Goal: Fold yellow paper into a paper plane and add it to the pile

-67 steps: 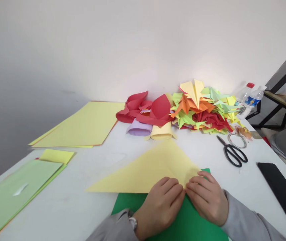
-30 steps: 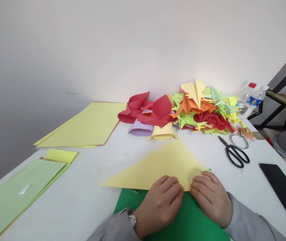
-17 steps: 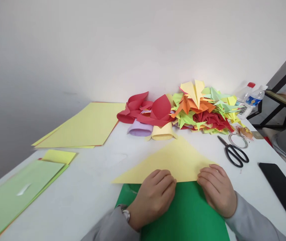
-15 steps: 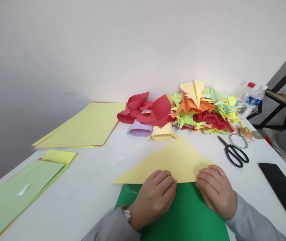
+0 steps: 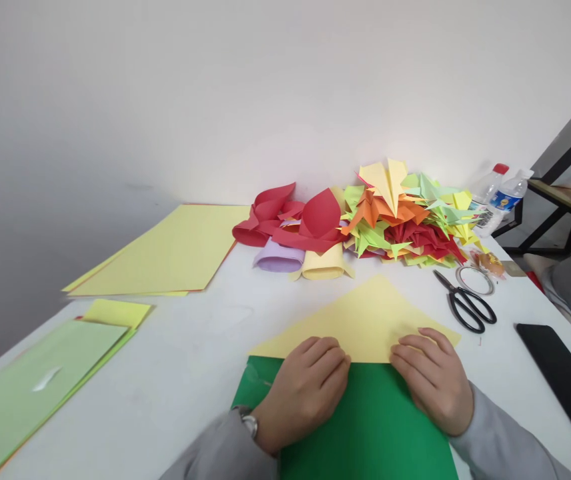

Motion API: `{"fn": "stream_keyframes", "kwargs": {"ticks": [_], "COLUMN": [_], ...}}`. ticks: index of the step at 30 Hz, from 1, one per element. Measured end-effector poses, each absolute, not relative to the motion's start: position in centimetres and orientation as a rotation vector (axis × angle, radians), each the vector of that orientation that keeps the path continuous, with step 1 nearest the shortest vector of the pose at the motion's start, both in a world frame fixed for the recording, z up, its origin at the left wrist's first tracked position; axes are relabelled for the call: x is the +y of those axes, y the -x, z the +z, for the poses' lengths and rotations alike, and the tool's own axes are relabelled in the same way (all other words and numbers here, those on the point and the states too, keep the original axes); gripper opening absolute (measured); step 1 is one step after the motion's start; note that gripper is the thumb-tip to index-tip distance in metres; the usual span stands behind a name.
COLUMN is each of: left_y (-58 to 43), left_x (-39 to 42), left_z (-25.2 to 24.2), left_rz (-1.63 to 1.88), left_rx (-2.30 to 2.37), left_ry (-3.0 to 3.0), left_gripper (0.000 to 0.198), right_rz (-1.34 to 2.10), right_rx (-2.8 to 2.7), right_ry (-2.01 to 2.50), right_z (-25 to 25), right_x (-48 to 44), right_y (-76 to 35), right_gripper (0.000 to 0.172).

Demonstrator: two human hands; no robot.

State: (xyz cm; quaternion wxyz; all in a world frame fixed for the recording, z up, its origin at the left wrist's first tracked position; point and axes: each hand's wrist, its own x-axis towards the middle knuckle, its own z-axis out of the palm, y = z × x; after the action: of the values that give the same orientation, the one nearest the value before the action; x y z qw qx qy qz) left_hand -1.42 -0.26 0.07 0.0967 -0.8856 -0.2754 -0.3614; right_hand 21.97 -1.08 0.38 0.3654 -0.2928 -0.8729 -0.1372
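A pale yellow sheet of paper (image 5: 365,320), triangular in outline, has its long edge toward me over the top of a green sheet (image 5: 365,420). My left hand (image 5: 310,393) is closed on that near edge, with the fingers curled and pressed together. Farther right, my right hand (image 5: 435,380) pinches the same edge, its fingers bent over the paper. Both thumbs are mostly hidden. The yellow paper's peak points away from me, and its left and right corners stick out past my hands.
Black-handled scissors (image 5: 465,303) and a tape roll (image 5: 475,280) lie to the right, near a black phone-like slab (image 5: 560,387). Folded paper pieces (image 5: 405,220) and red paper curls (image 5: 315,220) are heaped behind. Yellow sheets (image 5: 165,253) and green sheets (image 5: 65,353) lie left; bottles (image 5: 505,197) stand back right.
The yellow paper has shifted to the right, its left and right corners and peak with it. My hands have stayed almost in the same place.
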Motion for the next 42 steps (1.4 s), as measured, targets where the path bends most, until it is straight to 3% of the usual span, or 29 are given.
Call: {"fn": "stream_keyframes", "kwargs": {"ticks": [10, 18, 42], "left_y": [1.9, 0.7, 3.2], "left_x": [0.1, -1.1, 1.2], "left_z": [-0.2, -1.0, 0.0], "left_rz": [-1.064, -1.039, -0.994], "left_rx": [-0.853, -0.684, -0.909], "left_ry": [2.599, 2.699, 2.484], "left_gripper": [0.015, 0.011, 0.012], "right_rz": [-0.473, -0.413, -0.443], "right_rx": [-2.142, -2.304, -2.216], "right_ry": [0.891, 0.752, 0.862], "right_z": [0.3, 0.1, -0.1], "right_x": [-0.9, -2.1, -0.8], "right_y": [-22.1, -20.4, -22.3], "right_gripper": [0.013, 0.031, 0.022]}}
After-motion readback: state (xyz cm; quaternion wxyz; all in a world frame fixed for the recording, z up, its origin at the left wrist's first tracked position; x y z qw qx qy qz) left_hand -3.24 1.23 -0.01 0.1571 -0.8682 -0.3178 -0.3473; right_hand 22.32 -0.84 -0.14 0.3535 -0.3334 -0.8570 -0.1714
